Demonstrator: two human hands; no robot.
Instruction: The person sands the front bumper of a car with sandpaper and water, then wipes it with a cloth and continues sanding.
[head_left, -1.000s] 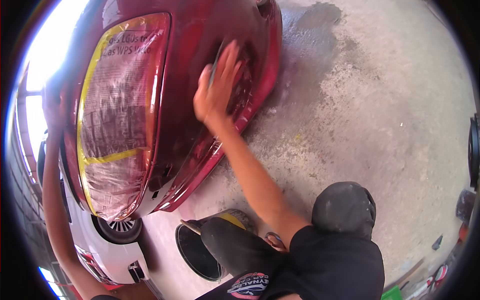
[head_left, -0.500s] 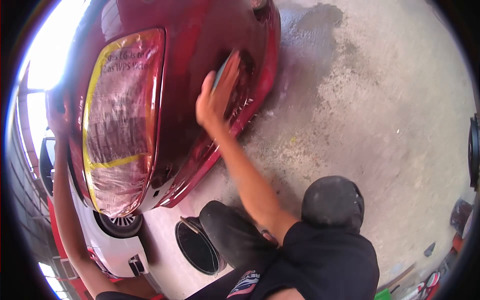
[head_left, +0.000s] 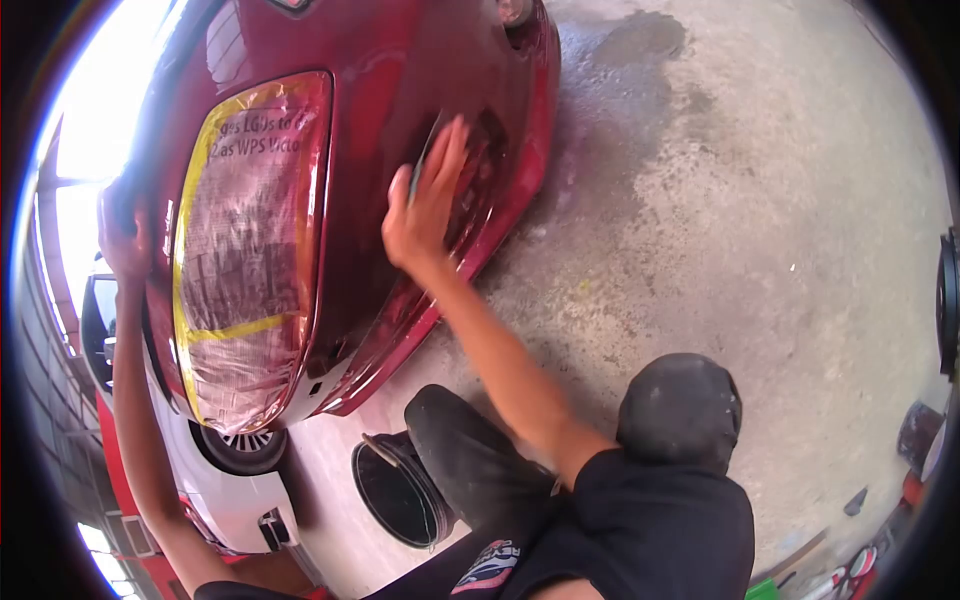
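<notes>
My right hand (head_left: pixel 422 210) lies flat on the dark red car bumper (head_left: pixel 375 190), fingers stretched out together. Under its palm and fingers is a thin grey-green sanding pad (head_left: pixel 417 182), of which only an edge shows. Beside the hand, a headlight (head_left: pixel 245 210) is covered with printed plastic film and yellow tape. My left hand (head_left: pixel 125 235) rests against the far side of the car body, fingers partly washed out by glare and no object visible in it.
A black bucket (head_left: pixel 395 495) stands on the concrete floor (head_left: pixel 680 230) by my bent knee (head_left: pixel 465 450). Behind the red car is a white car (head_left: pixel 240 505). Various items lie along the right edge, including a dark container (head_left: pixel 918 430).
My right hand has slid a short way back along the bumper toward me, with the pad under it. My left hand stays on the car body. The view has shifted slightly.
</notes>
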